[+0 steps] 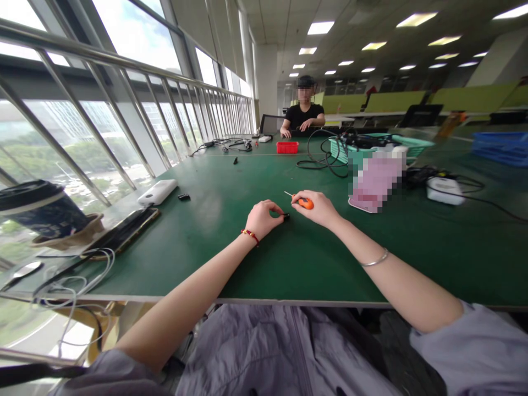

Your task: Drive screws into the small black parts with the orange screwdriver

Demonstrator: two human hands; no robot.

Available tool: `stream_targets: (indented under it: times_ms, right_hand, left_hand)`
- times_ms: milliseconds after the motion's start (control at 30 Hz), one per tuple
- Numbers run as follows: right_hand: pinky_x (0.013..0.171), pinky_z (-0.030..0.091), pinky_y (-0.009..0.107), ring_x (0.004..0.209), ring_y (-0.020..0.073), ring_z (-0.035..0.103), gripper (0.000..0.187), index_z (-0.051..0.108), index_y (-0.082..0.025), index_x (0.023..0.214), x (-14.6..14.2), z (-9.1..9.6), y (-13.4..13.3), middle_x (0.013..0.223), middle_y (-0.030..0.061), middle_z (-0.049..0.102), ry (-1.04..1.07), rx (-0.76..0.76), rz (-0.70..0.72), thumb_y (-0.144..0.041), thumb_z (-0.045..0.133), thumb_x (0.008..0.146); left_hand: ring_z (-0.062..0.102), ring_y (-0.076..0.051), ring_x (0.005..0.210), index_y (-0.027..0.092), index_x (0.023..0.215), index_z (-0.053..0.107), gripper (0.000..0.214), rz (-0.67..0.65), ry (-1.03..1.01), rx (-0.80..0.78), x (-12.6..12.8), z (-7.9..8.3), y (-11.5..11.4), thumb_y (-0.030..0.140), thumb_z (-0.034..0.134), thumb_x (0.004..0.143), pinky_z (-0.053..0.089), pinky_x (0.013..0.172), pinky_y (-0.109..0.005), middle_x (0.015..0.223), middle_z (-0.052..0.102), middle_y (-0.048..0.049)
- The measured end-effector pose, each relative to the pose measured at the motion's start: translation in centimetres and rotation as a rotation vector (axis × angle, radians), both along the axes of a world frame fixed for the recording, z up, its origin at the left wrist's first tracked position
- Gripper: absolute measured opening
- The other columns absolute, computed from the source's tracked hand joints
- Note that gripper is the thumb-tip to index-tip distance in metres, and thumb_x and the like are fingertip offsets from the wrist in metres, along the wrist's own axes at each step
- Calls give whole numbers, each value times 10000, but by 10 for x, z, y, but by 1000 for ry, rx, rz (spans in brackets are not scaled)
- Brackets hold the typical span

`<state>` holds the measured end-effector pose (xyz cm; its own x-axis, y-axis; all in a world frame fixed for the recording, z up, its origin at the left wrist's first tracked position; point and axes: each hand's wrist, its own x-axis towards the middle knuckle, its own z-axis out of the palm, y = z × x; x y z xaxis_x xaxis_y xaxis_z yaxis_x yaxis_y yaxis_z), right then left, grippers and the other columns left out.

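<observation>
My left hand [265, 219], with a red beaded bracelet at the wrist, pinches a small black part [286, 216] just above the green tabletop. What kind of part it is cannot be made out at this size. To its right, my right hand [315, 207] is closed around a screwdriver [305, 203] with an orange handle. The thin metal shaft points left and slightly away from me, and its tip stays apart from the black part. Another small black piece [184, 197] lies on the table to the left of my hands.
A phone [134, 228], a white power bank [158, 192], a lidded cup [45, 212] and white cables [82, 280] sit at left. Right are a pink phone [377, 181], a white adapter [445, 190] and a teal basket [414, 147]. A red tray [287, 147] and a seated person [304, 113] are ahead.
</observation>
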<state>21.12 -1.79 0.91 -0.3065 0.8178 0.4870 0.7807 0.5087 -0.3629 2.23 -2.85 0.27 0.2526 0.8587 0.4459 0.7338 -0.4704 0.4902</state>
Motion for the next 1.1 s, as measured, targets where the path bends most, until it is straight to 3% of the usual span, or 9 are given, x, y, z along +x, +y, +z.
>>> stream_targets:
  times_ms: [100,300,533,833,1100]
  right_hand:
    - [689,436,272,847,178,618,136,659,-262,845,2,-3,3,956,-3,687,19,-21,5,-329,576,761]
    - [705,448,263,803,160,623,203,659,-241,838,-1,-3,3,905,-7,694,52,-60,46,-403,546,790]
    - [703,435,256,783,158,610,169,676,-246,850,-7,-3,-1,890,10,671,3,-69,109,-365,587,770]
    - [685,399,249,762,153,585,147,679,-238,877,-5,-2,0,858,15,633,-82,-31,128,-293,592,772]
    - [664,362,247,737,149,568,126,673,-250,858,-4,1,-3,833,6,615,-162,-7,134,-304,593,778]
  left_hand:
    - [602,-193,819,189,714,691,91,4,63,29,1,1,-1,216,613,676,485,789,-311,824,675,-24]
    - [575,-199,852,191,743,652,92,-51,270,264,1,7,-5,193,562,728,448,783,-314,812,680,-36]
    - [572,-185,857,197,750,619,86,-88,362,366,1,7,-5,181,535,756,418,784,-312,816,692,-20]
    - [584,-184,868,200,829,645,121,-53,268,276,2,4,-5,263,600,736,424,778,-306,887,695,-14]
    - [576,-184,845,204,761,683,118,-48,191,137,1,2,-3,293,625,711,448,796,-303,868,696,-4]
